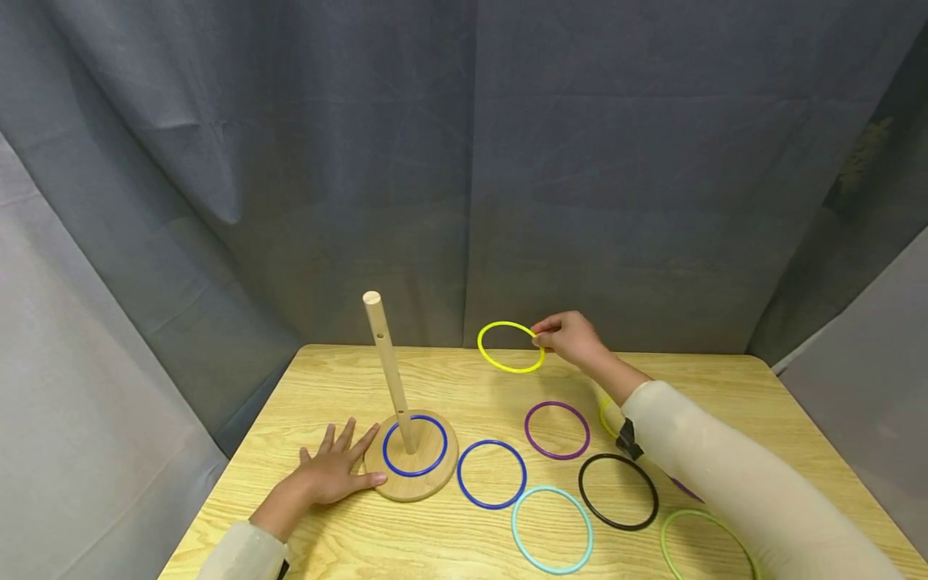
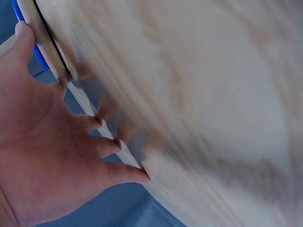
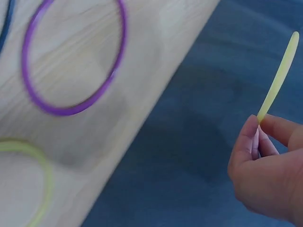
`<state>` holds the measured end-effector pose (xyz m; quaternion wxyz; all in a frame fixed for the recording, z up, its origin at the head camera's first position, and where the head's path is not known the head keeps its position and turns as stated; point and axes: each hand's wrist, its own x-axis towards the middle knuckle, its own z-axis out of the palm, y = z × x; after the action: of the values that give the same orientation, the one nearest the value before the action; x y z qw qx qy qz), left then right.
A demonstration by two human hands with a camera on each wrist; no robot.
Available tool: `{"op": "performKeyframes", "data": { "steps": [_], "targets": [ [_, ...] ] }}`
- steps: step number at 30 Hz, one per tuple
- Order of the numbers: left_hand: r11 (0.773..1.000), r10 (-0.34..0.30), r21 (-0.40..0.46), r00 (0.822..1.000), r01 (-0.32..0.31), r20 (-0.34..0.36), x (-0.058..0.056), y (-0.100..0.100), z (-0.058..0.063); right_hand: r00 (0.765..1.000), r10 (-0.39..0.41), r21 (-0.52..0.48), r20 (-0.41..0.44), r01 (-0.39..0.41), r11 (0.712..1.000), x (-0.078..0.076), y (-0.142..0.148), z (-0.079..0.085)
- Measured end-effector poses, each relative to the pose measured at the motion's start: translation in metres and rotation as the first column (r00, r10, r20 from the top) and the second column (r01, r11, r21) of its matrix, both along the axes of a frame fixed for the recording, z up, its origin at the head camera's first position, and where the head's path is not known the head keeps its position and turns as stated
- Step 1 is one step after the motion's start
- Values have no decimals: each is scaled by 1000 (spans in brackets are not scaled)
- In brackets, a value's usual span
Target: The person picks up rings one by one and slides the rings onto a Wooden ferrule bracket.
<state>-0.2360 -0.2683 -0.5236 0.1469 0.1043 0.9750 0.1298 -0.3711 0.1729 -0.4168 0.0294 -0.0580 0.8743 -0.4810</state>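
Note:
My right hand point(image 1: 573, 337) pinches the edge of a yellow ring point(image 1: 513, 370) between thumb and fingertips, raised over the back of the table. In the right wrist view this yellow ring point(image 3: 279, 75) appears nearly edge-on. At the left, a wooden peg point(image 1: 391, 374) stands tilted in this view on a round wooden base point(image 1: 409, 489). One blue ring point(image 1: 409, 474) lies on that base, around the peg's foot. Fingers spread, my left hand point(image 1: 329, 475) rests beside the base, its thumb on the base's rim; the left wrist view shows the thumb near the blue ring point(image 2: 40, 57).
On the wooden table lie another blue ring point(image 1: 493, 507), a purple ring point(image 1: 557, 457), a black ring point(image 1: 629, 528), a light blue ring point(image 1: 554, 570) and a yellow-green ring point(image 1: 699, 512). My right sleeve point(image 1: 725, 459) partly hides a second yellow ring point(image 1: 603, 415) and another purple one. Grey curtains point(image 1: 616, 201) hang behind.

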Motion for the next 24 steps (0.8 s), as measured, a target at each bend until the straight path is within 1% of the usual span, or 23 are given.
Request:
{"op": "performKeyframes", "data": {
  "steps": [6, 14, 17, 19, 24],
  "targets": [
    [1000, -4, -5, 1000, 4, -9, 1, 1, 2, 999, 38, -50, -14, -39, 998, 9, -26, 31],
    [1000, -6, -9, 1000, 6, -9, 0, 0, 1, 992, 103, -79, -71, -109, 991, 20, -57, 71],
    [1000, -6, -11, 1000, 5, -10, 0, 0, 0, 989, 117, -93, -89, -125, 988, 25, -67, 85],
    [1000, -9, -15, 1000, 9, -20, -1, 0, 0, 987, 125, -114, -97, -135, 984, 30, -73, 94],
    [1000, -11, -8, 1000, 11, -19, -2, 1, 0, 981, 146, -165, -125, -166, 972, 38, -83, 114]
  ]
}}
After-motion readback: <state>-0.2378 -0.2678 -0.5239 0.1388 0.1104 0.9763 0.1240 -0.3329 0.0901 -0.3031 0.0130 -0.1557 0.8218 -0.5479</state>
